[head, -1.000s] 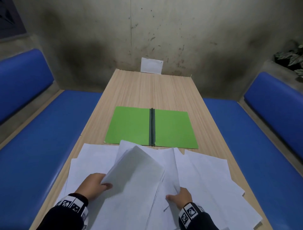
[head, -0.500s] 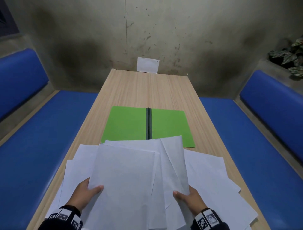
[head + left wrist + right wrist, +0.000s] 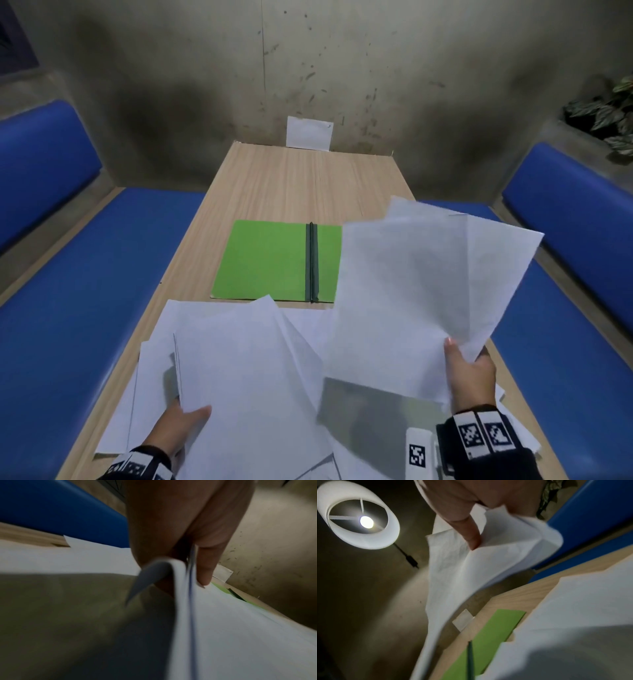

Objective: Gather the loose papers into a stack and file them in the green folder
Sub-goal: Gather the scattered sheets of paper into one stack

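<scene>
The green folder (image 3: 267, 260) lies open and flat mid-table, its dark spine (image 3: 313, 263) running toward me; it also shows in the right wrist view (image 3: 489, 639). My right hand (image 3: 471, 371) pinches a few white sheets (image 3: 421, 284) by their lower edge and holds them up over the folder's right half. My left hand (image 3: 181, 428) grips the near edge of a small stack of sheets (image 3: 246, 377), thumb on top, as the left wrist view (image 3: 202, 566) confirms. More loose papers (image 3: 161, 342) lie spread beneath on the near table.
The wooden table (image 3: 301, 181) runs away to a stained wall, where a small white card (image 3: 309, 133) leans. Blue bench seats (image 3: 85, 291) flank both sides. A potted plant (image 3: 609, 116) sits on the right ledge. A lit lamp (image 3: 359, 522) hangs overhead.
The one bundle both hands held has split: my right hand has lifted a few sheets up and to the right, over the folder. My left hand keeps the rest low on the table.
</scene>
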`<state>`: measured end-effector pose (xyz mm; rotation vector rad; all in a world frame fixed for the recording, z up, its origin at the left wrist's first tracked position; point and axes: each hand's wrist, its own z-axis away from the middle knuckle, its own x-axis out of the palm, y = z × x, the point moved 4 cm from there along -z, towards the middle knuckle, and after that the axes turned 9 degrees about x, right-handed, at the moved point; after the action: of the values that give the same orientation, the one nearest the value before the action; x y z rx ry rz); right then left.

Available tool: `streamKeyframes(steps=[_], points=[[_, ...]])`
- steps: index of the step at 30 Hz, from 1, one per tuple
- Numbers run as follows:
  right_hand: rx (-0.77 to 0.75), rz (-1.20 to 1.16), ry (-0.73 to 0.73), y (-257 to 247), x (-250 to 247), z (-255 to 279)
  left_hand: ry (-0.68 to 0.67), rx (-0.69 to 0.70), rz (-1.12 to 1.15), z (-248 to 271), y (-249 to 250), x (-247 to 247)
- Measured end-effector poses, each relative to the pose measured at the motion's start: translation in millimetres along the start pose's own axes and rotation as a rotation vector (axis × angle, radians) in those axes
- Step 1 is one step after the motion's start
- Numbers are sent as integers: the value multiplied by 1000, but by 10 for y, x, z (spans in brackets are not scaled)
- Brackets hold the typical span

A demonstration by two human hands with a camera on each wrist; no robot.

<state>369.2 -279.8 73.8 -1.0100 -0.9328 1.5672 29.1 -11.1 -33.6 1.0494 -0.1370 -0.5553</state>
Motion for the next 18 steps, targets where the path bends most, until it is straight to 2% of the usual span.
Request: streamKeyframes(steps=[3, 5, 11, 13, 15, 18], points=[[24, 15, -120, 23, 234, 96, -27, -8, -9, 4, -5, 65], [60, 129, -231, 156, 465, 248, -45, 1, 21, 32, -10, 111], [365, 515, -487, 1057, 1013, 457, -86, -73, 174, 22, -32, 252], [349, 564, -496, 1158, 1063, 495, -153, -66, 191, 22, -27, 294], [310, 564, -458, 1165, 1043, 483, -222, 11, 106, 50, -11, 316], [338, 518, -446, 1149, 1018, 463, -194, 60, -62, 19, -75, 308]])
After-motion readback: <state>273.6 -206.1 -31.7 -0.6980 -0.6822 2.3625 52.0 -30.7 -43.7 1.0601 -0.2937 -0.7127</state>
